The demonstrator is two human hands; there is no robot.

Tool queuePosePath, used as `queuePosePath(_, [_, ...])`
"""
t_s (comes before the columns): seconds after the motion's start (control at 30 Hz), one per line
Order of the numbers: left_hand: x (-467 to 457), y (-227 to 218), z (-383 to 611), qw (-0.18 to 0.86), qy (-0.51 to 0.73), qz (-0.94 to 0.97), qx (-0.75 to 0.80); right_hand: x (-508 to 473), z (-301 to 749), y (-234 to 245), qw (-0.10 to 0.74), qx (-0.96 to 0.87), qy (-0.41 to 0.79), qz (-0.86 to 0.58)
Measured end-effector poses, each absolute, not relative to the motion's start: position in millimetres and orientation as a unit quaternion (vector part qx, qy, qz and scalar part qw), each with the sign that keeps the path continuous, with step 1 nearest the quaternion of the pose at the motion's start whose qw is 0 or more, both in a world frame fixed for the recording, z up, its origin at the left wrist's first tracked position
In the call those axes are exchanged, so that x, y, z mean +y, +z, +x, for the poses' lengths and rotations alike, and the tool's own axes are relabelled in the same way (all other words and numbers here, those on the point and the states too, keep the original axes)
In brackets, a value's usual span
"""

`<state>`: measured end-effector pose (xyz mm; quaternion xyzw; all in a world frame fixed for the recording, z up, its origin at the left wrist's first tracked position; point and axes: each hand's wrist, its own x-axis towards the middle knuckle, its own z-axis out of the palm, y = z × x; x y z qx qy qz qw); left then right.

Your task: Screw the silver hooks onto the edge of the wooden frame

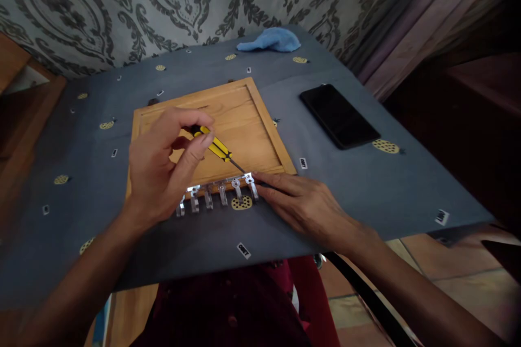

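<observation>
My left hand [163, 165] is closed with its fingertips around the handle of a yellow and black screwdriver [220, 148]. The screwdriver slants down to the right, its tip at the right end of a shiny hook rail [222, 187]. Several hooks hang from this rail, which lies along the near edge of a framed wooden panel [240, 119]. At the rail's right end, my right hand [311, 203] has its fingertips pressed together against the last hook. Part of the rail's left end is hidden behind my left hand.
A grey tablecloth [337, 184] with pineapple prints covers the table. To the right of the panel lies a black phone [340, 115]. A blue cloth [271, 39] rests near the patterned wall at the back. Wooden furniture [36, 108] stands at the left.
</observation>
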<state>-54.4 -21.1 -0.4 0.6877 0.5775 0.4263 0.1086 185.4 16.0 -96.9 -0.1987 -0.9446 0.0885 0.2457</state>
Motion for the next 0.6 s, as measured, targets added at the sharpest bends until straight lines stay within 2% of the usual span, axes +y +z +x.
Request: queuePosePath(0.6, [-23.6,-0.2,-49.0,0.078,0.383,0.725,0.567,16.0,184.5,-95.6,0.257,-0.942,0.085,-0.198])
